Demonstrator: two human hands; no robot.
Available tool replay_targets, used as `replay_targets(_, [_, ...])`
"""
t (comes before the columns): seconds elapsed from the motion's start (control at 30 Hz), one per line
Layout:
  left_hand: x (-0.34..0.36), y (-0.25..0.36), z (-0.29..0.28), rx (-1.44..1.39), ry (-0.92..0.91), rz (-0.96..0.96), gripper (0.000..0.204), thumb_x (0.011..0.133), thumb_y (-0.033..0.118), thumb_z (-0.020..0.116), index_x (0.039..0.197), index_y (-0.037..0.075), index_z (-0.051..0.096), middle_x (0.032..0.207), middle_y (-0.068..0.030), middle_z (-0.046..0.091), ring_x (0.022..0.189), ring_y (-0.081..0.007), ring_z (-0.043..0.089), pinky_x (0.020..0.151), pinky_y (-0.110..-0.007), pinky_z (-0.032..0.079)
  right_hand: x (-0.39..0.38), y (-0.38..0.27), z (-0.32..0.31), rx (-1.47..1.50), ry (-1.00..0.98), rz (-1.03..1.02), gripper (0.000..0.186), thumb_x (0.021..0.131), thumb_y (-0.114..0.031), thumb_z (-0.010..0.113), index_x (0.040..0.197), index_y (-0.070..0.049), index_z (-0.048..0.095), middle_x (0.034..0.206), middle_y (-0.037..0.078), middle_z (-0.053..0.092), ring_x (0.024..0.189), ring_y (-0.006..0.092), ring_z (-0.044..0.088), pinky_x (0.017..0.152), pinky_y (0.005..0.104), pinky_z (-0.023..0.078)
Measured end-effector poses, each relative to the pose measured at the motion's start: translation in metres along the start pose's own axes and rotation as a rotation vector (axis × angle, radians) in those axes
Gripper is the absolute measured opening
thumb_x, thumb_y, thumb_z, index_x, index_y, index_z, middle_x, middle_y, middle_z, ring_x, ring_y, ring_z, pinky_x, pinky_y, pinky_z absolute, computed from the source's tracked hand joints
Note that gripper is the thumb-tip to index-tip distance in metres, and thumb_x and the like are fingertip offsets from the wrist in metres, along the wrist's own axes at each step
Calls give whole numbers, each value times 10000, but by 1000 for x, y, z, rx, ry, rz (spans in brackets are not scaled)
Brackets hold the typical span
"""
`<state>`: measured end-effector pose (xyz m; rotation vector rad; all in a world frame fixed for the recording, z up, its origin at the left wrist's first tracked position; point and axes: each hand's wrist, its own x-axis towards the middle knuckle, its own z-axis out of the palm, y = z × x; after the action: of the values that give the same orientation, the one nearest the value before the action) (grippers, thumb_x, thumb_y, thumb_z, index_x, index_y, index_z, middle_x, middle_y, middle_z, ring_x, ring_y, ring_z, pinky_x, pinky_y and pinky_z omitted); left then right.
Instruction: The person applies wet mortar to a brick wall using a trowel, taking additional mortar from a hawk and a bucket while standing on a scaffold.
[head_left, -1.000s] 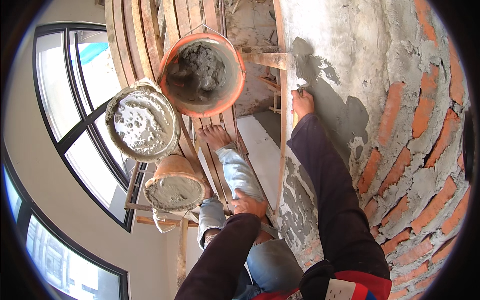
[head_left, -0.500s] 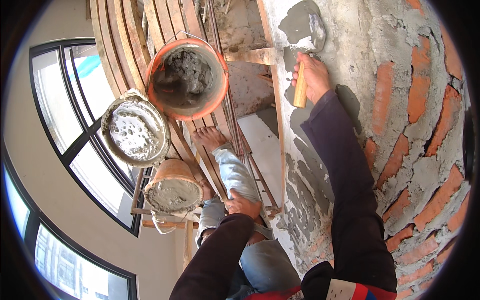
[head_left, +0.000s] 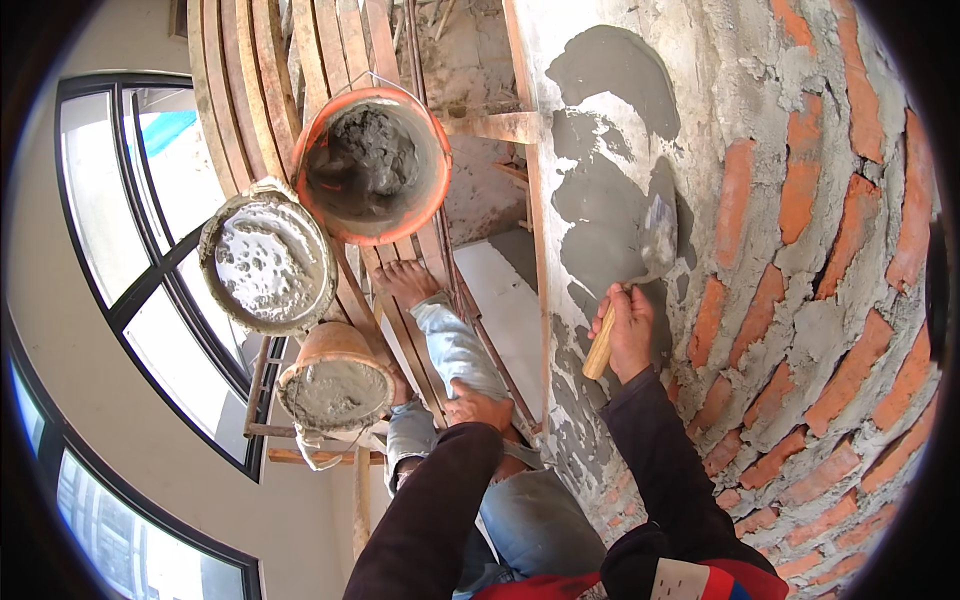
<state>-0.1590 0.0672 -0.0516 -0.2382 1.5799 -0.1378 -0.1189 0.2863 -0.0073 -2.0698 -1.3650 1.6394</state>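
Observation:
In my right hand (head_left: 630, 330) is a trowel (head_left: 598, 352), gripped by its wooden handle. Its metal blade lies against wet grey mortar (head_left: 602, 205) on the wall face to the right. Smooth mortar spreads above and left of the blade, with pale wall showing through in patches. My left hand (head_left: 478, 405) is closed round my own shin, over torn light-blue jeans, and holds no tool. Left of my bare foot stands an orange bucket (head_left: 437, 165) with grey mortar inside.
Wooden planks (head_left: 262, 90) form the platform under my feet. A round pan (head_left: 322, 245) of wet pale mix and a smaller bucket (head_left: 335, 345) of mortar stand at its left side. Exposed bricks (head_left: 800, 170) jut from the right wall. Black-framed windows (head_left: 165, 270) line the left.
My right hand and the trowel have come down the wall toward me. Mortar above now looks broader and smoother. My left hand stays on my leg.

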Motion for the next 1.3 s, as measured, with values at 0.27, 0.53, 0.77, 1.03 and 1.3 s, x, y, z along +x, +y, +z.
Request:
replay_targets(0.27, [-3, 10, -8, -18, -41, -33, 1065, 673, 367, 790, 1460, -23, 187, 1313, -315, 428, 1275, -443, 454, 1094, -457, 386, 171, -33, 95, -439, -62, -24, 228, 919, -197, 589, 821, 2, 540, 584, 53, 529, 416, 173, 528, 383, 352, 436])
replay_targets(0.53, [5, 5, 2, 60, 30, -41, 1148, 661, 439, 813, 1486, 31, 127, 1285, -304, 402, 1152, -456, 563, 975, -479, 483, 288, -11, 143, -711, -1, 70, 170, 950, -212, 577, 885, -61, 536, 651, 61, 535, 464, 200, 526, 389, 379, 443])
replay_targets(0.77, [2, 13, 3, 38, -16, -6, 1103, 641, 355, 820, 1474, 39, 170, 1316, -329, 421, 1222, -460, 514, 1040, -471, 448, 286, -43, 131, -16, -112, -392, 230, 931, -221, 588, 870, 1, 582, 696, 84, 596, 479, 257, 572, 453, 391, 480])
replay_targets(1.03, [-1, 6, -2, -7, 36, 5, 1071, 649, 380, 819, 1454, 16, 212, 1298, -336, 440, 1251, -458, 482, 1069, -476, 408, 108, -84, 67, -3, 53, -384, 255, 1028, -254, 491, 895, -36, 505, 682, 42, 499, 487, 118, 502, 441, 299, 461])
replay_targets(1.3, [-2, 9, -5, 3, -6, -1, 1056, 659, 381, 800, 1452, 5, 212, 1304, -339, 434, 1254, -459, 476, 1076, -472, 400, 85, -7, 48, -235, 40, -173, 314, 1023, -302, 525, 850, -41, 504, 583, 14, 486, 394, 116, 463, 393, 288, 414])
